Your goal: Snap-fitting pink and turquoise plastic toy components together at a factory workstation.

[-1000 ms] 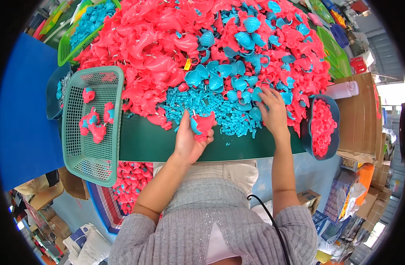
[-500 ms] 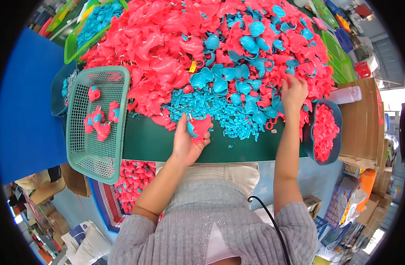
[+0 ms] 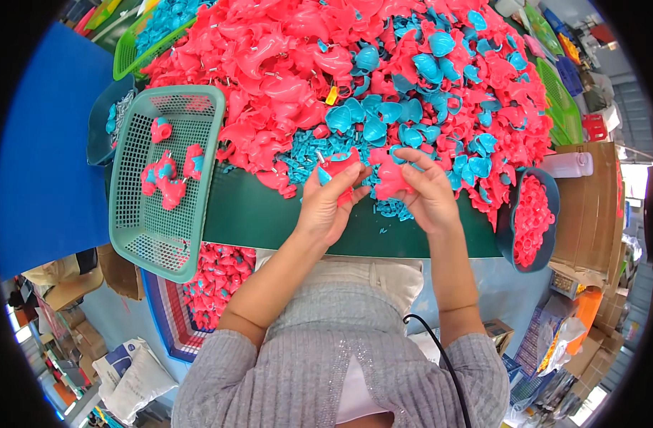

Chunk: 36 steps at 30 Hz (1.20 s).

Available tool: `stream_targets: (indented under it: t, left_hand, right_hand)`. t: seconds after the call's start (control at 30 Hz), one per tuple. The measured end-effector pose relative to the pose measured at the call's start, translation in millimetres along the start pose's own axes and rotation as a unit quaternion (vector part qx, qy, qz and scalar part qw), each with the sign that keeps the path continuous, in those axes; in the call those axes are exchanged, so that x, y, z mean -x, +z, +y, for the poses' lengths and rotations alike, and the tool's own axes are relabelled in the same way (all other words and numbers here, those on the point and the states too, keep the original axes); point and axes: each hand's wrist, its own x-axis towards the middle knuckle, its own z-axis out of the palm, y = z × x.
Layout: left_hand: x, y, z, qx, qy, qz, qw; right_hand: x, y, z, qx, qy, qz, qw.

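Observation:
Over the front edge of the green table (image 3: 252,221), both my hands are raised close together. My left hand (image 3: 321,212) is closed around a pink-and-blue plastic part (image 3: 336,164) with a small metal pin sticking up. In my right hand (image 3: 435,200), a pink plastic shell piece (image 3: 389,177) is pinched between thumb and fingers, right beside the first part. Whether the two pieces touch, I cannot tell. Behind them rises a heap of pink shells (image 3: 262,60), with blue cup-shaped pieces (image 3: 373,128) and small blue bits (image 3: 298,151) among them.
A green mesh basket (image 3: 117,203) with several assembled pink-and-blue parts stands at the left. At the right are a dark bowl (image 3: 505,246) of pink rings, a pale bottle (image 3: 569,165) and a cardboard box (image 3: 587,207). Below the table's left edge sits a crate of parts (image 3: 216,285).
My right hand has come back from the heap toward the left hand, bringing a pink shell piece. My left hand has risen slightly, still holding its part. The view has shifted a little.

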Motion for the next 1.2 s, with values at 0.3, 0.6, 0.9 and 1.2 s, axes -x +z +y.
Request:
stream_targets:
  t: [0.3,0.6,0.9,1.2]
  left_hand:
    - [1.4,-12.8,-9.7,-0.022,0.043,0.002,0.999]
    - [-0.4,-18.2,-4.4,0.012,0.047,0.002,0.999]
    - [-1.5,-24.4,10.3,0.014,0.120,0.073,0.990]
    - [3.7,-39.6,5.1,-0.004,0.113,0.090,0.989]
  right_hand:
    - [7.1,13.2,38.6,0.381,-0.172,0.082,0.905]
    - [-9.9,25.4,30.5,0.502,-0.199,-0.009,0.842]
    - [-52.2,7.1,40.4,0.326,-0.106,0.048,0.938]
    - [-69.7,-11.3,-57.1,0.569,-0.525,0.289,0.563]
